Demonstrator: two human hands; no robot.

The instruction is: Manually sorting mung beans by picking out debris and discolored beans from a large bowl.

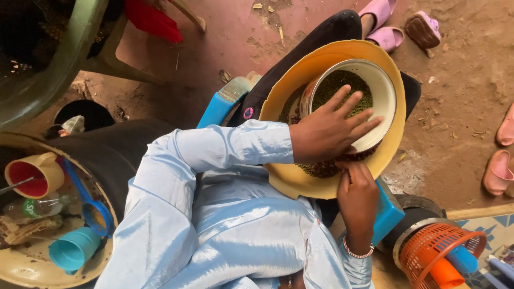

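A wide yellow tray (326, 59) rests on my lap, with dark and green beans scattered in it. Inside the tray stands a white enamel bowl (386, 93) filled with small green beans (334, 85). My left hand (329, 131), in a light blue sleeve, lies flat across the bowl's near rim, its fingers spread over the beans. My right hand (357, 195), with a beaded bracelet at the wrist, grips the tray's near edge, fingertips touching the loose beans there.
A blue seat (220, 107) shows under my legs. Pink sandals (383, 24) lie on the dirt floor ahead and at the right edge. An orange basket (441, 249) stands lower right. A round tray (21, 265) at left holds cups, a blue scoop and a bottle. A green chair (64, 48) stands upper left.
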